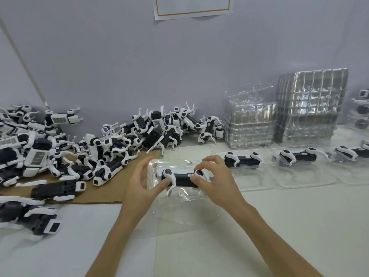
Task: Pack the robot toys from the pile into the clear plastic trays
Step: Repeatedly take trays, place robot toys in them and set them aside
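A black-and-white robot dog toy (180, 176) lies on its side in a clear plastic tray (179, 204) in front of me. My left hand (142, 182) holds the toy's left end with thumb and fingers curled round it. At the toy's right end my right hand (212, 178) pinches it, thumb on its black body and fingers over its white hip. A big pile of the same robot toys (83, 148) covers the table's left and back. To the right, filled trays (242, 161) (297, 156) (351, 152) lie in a row.
Two tall stacks of empty clear trays (248, 122) (311, 106) stand against the wall at the back right. A brown cardboard sheet (95, 194) lies under part of the pile. More toys (362, 110) sit at the far right edge. A paper notice (192, 7) hangs on the wall.
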